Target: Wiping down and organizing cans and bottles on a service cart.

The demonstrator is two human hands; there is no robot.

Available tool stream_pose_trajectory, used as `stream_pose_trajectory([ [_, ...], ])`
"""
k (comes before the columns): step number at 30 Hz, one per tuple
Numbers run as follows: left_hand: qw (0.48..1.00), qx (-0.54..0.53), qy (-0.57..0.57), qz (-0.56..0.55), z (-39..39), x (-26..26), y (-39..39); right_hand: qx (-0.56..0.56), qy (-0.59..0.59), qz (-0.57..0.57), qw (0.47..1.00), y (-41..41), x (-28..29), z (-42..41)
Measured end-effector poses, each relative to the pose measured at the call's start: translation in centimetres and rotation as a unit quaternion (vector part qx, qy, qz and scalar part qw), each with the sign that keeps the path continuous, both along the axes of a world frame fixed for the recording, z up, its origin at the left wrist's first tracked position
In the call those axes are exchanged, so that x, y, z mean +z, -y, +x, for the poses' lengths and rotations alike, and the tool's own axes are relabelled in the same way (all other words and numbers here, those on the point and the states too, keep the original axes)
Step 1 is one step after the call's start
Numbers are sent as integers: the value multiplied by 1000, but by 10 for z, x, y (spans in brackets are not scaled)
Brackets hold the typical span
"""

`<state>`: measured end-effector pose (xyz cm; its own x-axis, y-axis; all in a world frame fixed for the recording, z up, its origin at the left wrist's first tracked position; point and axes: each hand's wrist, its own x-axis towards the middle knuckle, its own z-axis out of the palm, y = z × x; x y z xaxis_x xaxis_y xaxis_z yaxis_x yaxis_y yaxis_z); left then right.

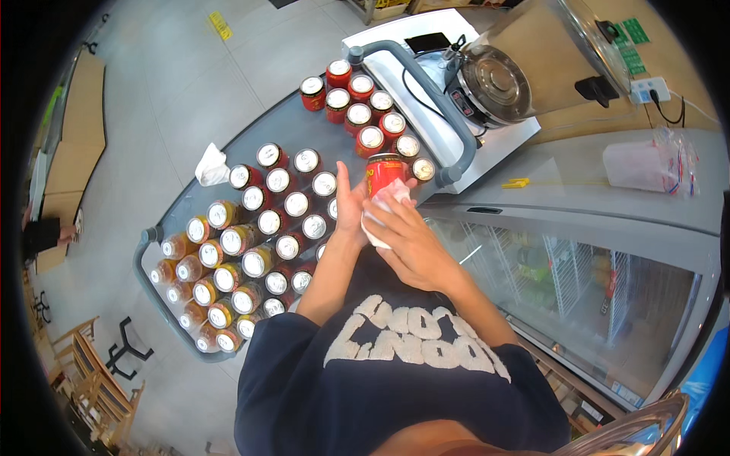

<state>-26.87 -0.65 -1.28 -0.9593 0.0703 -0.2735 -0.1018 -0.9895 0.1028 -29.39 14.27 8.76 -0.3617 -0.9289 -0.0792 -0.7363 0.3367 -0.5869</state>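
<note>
A red drink can (385,171) rests in my left hand (355,202), whose thumb points up beside it while the fingers pass behind. With my right hand (405,231) I press a white tissue (379,222) against the can's lower side. Several red cans (359,117) stand upright just beyond my hands on a grey cart top (251,122). Left of my hands is a larger group of dark red cans (279,181), with yellow cans (226,277) and clear-capped bottles (179,245) farther left.
A crumpled white tissue (211,165) lies at the cart's far edge. The grey cart handle (422,68) arches beside a glass pot (496,82) and a large clear dispenser (556,62). At right stands a glass-door refrigerator (559,273), with a plastic bag (650,162) on top.
</note>
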Motion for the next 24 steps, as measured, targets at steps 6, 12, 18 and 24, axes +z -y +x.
stream_pose_trajectory([
  [6, 998, -24, -53, 39, -9, 12, -24, -265, 274, -303, 873, 35, -16, -29],
  [12, 974, 64, -13, -219, -19, 20, 20, -311, 551, -237, 737, -18, -46, -6],
  [18, 438, 134, 109, -882, -43, 30, 113, -414, 520, -422, 617, -72, -20, 6],
  [24, 300, 3, 183, -936, -70, -5, 187, -491, 454, -462, 582, -108, -26, 15],
])
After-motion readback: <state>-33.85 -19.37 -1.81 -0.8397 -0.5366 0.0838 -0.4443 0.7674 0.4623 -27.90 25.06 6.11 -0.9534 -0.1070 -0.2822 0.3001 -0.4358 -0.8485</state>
